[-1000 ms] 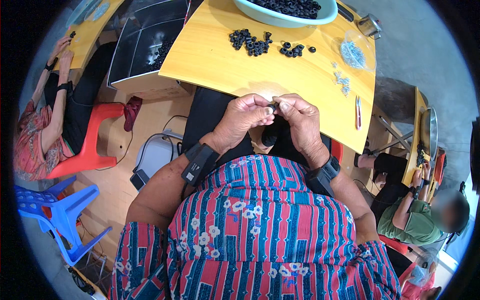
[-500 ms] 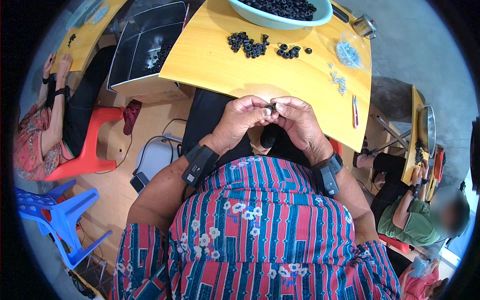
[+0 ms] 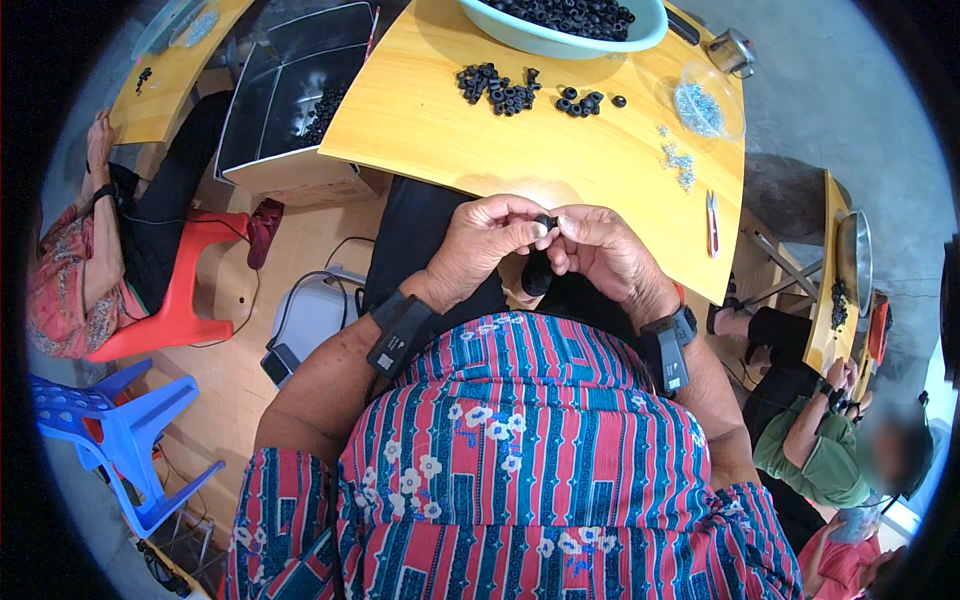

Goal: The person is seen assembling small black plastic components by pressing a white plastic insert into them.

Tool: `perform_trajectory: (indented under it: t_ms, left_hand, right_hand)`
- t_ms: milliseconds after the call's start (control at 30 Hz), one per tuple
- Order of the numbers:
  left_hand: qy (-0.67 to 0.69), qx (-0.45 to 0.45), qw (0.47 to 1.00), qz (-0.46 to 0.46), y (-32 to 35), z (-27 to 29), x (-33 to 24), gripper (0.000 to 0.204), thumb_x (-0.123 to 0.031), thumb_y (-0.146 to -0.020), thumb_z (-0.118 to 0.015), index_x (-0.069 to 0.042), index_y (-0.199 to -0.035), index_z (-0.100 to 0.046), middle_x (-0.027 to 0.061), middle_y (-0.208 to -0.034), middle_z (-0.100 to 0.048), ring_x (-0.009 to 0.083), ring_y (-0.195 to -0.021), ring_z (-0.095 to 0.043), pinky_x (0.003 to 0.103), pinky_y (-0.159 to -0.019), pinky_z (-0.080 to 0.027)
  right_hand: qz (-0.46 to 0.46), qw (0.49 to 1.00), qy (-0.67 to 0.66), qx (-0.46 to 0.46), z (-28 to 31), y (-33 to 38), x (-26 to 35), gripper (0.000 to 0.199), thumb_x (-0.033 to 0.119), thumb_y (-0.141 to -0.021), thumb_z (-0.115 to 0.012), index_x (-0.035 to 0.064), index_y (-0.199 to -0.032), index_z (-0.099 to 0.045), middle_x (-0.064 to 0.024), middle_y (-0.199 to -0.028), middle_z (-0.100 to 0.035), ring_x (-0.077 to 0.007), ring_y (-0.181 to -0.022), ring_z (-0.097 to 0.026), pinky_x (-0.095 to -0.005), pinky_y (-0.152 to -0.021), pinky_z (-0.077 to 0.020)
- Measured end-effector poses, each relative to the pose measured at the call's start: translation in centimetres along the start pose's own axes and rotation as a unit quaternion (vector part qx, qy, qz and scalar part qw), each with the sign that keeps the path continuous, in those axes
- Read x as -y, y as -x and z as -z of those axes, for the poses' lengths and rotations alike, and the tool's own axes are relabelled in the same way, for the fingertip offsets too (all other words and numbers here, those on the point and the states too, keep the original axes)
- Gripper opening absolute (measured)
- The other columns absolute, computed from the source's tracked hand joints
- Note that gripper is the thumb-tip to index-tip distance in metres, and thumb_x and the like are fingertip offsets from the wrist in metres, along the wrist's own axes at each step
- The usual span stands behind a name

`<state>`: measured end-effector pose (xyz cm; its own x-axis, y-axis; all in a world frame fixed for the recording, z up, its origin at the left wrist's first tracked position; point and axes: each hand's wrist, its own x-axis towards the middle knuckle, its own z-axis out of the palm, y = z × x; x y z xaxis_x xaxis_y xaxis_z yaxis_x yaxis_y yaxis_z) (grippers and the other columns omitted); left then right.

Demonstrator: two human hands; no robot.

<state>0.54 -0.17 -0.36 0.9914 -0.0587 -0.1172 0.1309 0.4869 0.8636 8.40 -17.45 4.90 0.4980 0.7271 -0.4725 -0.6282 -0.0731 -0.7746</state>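
Just off the table's near edge, my left hand [image 3: 482, 246] pinches a small black ring-like part [image 3: 547, 222] between thumb and forefinger. My right hand [image 3: 610, 252] meets it from the other side, its thumb and forefinger closed on the same part. Fingertips cover most of the piece, so its exact shape is hard to see. Beyond my hands, loose black parts [image 3: 497, 90] lie in a cluster on the yellow table [image 3: 430, 130], with a smaller group [image 3: 580, 103] to their right. Small clear-blue pieces [image 3: 680, 165] are scattered near the right edge.
A pale green basin [image 3: 560, 45] of black parts stands at the table's far side. Right of it are a clear tub [image 3: 735, 110], a metal cup [image 3: 731, 52] and red-handled snips [image 3: 712, 225]. A box [image 3: 290, 165] sits left of the table. Co-workers sit at both sides.
My right hand has shifted slightly right and down, and its fingers have changed their hold on the black part. My left hand has barely moved.
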Motion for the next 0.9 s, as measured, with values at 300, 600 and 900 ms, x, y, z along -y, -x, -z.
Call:
perform_trajectory:
  t_ms: [300, 600, 900]
  left_hand:
    - [-0.024, 0.006, 1.000, -0.015, 0.2, -0.4, -0.6, 0.018, -0.010, -0.088, -0.059, 0.000, -0.104, -0.061, 0.0059, -0.093, -0.064, 0.0100, -0.083, -0.059, 0.024, -0.075, -0.050]
    - [-0.043, -0.004, 0.999, -0.008, 0.2, -0.4, -1.1, 0.022, -0.009, -0.090, -0.056, 0.004, -0.107, -0.059, 0.0109, -0.100, -0.064, 0.0145, -0.089, -0.062, 0.028, -0.078, -0.054]
    - [-0.104, -0.029, 0.992, -0.064, 0.2, -0.6, -1.1, 0.016, -0.005, -0.086, -0.060, 0.003, -0.099, -0.063, 0.0065, -0.091, -0.064, 0.0105, -0.083, -0.060, 0.022, -0.073, -0.050]
  right_hand:
    - [-0.014, 0.997, -0.072, 0.014, 0.3, -0.3, -0.7, 0.030, 0.027, -0.089, -0.058, -0.0020, -0.093, -0.062, -0.0081, -0.082, -0.064, -0.0130, -0.064, -0.056, -0.0267, -0.062, -0.0483]
    - [-0.052, 0.993, -0.101, -0.022, -0.1, -0.4, -0.4, 0.030, 0.030, -0.089, -0.057, 0.0003, -0.091, -0.062, -0.0042, -0.076, -0.062, -0.0108, -0.063, -0.054, -0.0257, -0.060, -0.0470]
    - [-0.064, 0.993, -0.098, -0.023, 0.1, -0.6, -0.6, 0.030, 0.029, -0.089, -0.057, -0.0003, -0.092, -0.060, -0.0048, -0.078, -0.060, -0.0110, -0.063, -0.053, -0.0244, -0.061, -0.0466]
